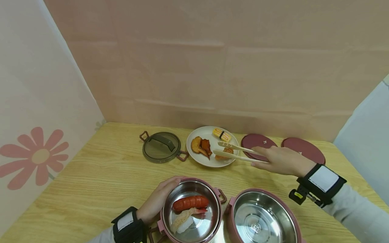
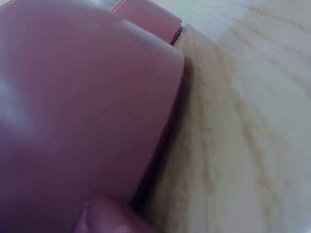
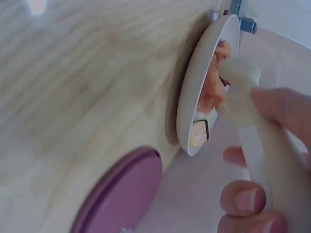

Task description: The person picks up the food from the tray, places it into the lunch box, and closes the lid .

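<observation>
My right hand [image 1: 281,160] grips a pair of cream tongs [image 1: 240,156], whose tips reach over a white plate [image 1: 209,163]. Between or just beside the tips lies a piece of fried food [image 1: 226,152]; whether they touch it I cannot tell. A shrimp-like fried piece [image 1: 196,144], a browned chicken wing [image 1: 206,147] and an egg sushi [image 1: 222,134] share the plate. My left hand [image 1: 159,199] holds the outer side of a pink steel-lined pot [image 1: 164,216]. Inside that pot lie a red sausage [image 1: 190,203] and a shrimp sushi [image 1: 185,219].
Right of the held pot stands a second pink pot [image 1: 256,214], with no food visible inside. A dark see-through lid [image 1: 158,153] with brown handles lies left of the plate. Two maroon round lids [image 1: 258,140] lie to its right, near the back wall.
</observation>
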Motion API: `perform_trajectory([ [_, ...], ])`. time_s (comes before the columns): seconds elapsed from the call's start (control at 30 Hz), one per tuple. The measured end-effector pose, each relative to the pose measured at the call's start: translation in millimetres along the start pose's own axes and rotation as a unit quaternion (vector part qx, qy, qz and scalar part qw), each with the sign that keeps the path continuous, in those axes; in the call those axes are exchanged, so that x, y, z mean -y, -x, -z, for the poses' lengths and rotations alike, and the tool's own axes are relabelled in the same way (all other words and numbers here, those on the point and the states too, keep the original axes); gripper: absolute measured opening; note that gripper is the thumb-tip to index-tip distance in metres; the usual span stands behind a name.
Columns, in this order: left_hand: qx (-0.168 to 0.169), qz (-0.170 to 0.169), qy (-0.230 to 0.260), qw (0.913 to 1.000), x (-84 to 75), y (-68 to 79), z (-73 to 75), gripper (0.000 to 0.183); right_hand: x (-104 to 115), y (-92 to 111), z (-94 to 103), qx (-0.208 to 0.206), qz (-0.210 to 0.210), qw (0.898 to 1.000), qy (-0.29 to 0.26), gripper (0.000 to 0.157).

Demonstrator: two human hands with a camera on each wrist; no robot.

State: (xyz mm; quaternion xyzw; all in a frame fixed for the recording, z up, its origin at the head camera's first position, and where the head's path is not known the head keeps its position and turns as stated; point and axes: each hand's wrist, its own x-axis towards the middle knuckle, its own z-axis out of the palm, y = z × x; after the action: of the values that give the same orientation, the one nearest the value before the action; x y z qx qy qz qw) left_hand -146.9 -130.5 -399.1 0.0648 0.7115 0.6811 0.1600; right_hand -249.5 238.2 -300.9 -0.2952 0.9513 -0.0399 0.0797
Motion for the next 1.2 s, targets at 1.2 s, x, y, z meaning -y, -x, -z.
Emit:
perform_trajectory([
  [1.2,0.006,0.005,0.004,1.0,-0.6,0.8,1.5,0.061,17,5,0.1,-0.081,0.023,0.991,0.105,0.053],
])
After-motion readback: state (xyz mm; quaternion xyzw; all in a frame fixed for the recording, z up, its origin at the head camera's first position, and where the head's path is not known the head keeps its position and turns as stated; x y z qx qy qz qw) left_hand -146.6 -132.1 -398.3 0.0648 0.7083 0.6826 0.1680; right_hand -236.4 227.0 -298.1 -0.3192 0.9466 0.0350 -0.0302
